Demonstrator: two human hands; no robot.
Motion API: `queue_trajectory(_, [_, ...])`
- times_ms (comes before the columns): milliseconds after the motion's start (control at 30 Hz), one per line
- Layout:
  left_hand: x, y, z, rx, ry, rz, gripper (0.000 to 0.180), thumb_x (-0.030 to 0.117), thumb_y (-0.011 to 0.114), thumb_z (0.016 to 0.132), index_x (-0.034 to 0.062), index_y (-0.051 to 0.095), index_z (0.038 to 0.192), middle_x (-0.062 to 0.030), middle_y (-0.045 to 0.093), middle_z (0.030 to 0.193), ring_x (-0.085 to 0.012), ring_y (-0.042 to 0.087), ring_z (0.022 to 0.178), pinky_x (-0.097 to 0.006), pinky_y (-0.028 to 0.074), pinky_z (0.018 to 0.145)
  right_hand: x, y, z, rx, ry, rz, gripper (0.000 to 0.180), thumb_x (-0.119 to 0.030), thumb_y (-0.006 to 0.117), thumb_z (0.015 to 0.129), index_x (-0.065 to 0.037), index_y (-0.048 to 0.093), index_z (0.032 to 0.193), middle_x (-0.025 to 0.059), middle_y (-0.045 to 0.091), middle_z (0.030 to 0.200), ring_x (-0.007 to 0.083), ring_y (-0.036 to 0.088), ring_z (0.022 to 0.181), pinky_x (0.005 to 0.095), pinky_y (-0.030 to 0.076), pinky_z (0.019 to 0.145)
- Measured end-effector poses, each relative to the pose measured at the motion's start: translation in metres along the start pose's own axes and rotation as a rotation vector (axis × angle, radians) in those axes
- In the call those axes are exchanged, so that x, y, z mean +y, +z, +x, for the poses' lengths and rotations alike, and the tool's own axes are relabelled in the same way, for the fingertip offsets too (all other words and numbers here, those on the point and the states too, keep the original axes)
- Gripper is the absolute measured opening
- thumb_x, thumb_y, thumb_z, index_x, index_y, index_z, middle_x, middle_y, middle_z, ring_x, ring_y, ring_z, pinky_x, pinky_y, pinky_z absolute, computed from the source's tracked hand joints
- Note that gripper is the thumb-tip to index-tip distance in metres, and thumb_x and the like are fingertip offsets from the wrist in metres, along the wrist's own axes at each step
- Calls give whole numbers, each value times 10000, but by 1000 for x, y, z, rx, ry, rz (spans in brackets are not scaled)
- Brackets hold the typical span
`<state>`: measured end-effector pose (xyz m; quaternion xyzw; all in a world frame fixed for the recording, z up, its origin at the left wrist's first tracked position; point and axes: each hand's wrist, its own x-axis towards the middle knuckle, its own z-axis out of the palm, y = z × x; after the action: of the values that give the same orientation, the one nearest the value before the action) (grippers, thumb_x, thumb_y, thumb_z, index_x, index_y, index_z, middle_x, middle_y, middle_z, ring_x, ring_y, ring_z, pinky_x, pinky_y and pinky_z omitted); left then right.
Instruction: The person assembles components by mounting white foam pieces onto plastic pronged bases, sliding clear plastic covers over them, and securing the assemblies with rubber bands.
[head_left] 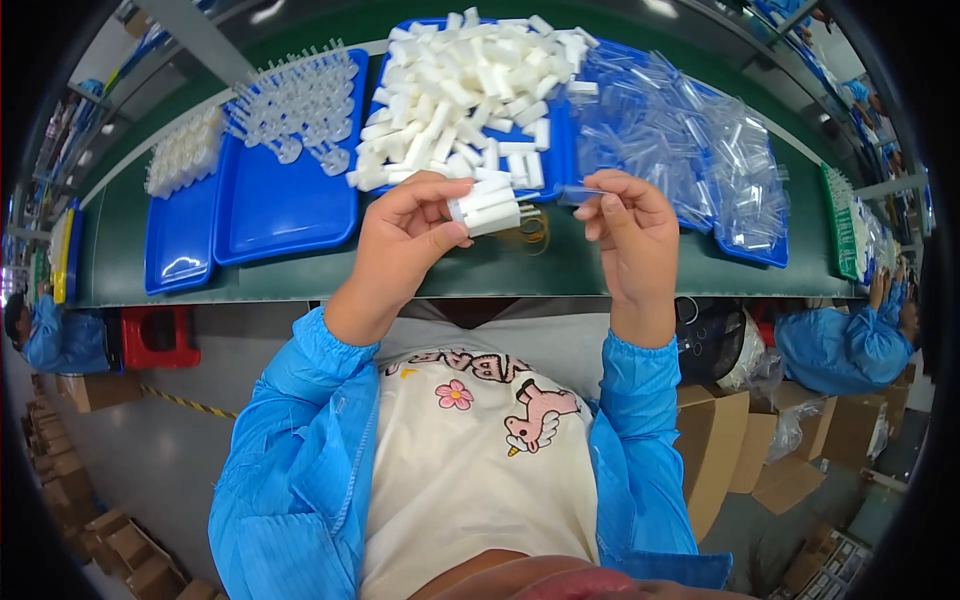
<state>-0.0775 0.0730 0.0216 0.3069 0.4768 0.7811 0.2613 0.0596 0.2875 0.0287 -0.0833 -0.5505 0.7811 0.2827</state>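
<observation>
We find the white cylinder cluster (488,211) above the green bench (310,275), clamped in the left hand (408,217) between thumb and fingers; the right hand (637,222) pinches a clear tube (575,195). We advise steady, straight alignment.

Near the front edge of the bench (480,280), one bare strip is open between the left hand (405,225) and the right hand (635,230), but the held white block (487,212) and the clear tube (578,195) make the passage above narrow. Toward the far edge, the heap of white pieces (460,95) and the clear plastic pile (670,140) block the way; toward the left end, the front part of the second blue tray (285,215) gives free room.
</observation>
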Motion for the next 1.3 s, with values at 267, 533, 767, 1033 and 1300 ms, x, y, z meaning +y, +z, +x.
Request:
queue_trajectory(267, [17,-44,-27,17,-46,-149,347,-40,710,830,-19,648,1171,-63,534,1067,-142,577,923,-287,563,783,15,48,-15,-53,9,-86,209,25,639,894,9,627,1102,210,643,1167,230,682,971,295,568,799])
queue_trajectory(533, [22,-61,-43,6,-110,-160,368,-67,734,800,0,657,1153,-64,522,1076,-158,577,987,-297,524,866,4,83,-17,-223,113,-172,276,113,621,860,32,617,1124,190,643,1153,256,675,1019,325,564,862])
queue_trajectory(767, [30,-59,-61,40,-17,-44,357,-123,719,764,-3,675,1098,-75,520,1085,-159,591,1000,-271,570,861,27,89,-30,-261,-30,-225,306,148,614,845,25,621,1125,204,629,1184,245,655,1043,327,537,902])
queue_trajectory(1033, [45,-43,-77,-123,-116,458,366,47,762,782,46,713,1144,-63,536,1036,-144,542,932,-238,503,749,37,63,-53,-276,-32,-235,291,135,627,848,18,631,1114,198,640,1164,238,670,1006,310,553,855])
queue_trajectory(1300, [46,-21,-85,-201,-156,513,339,-3,734,762,49,734,1096,-74,549,1006,-169,571,957,-259,525,742,22,45,-78,-326,-25,-268,269,120,650,840,17,657,1089,173,634,1134,227,670,971,292,557,817])
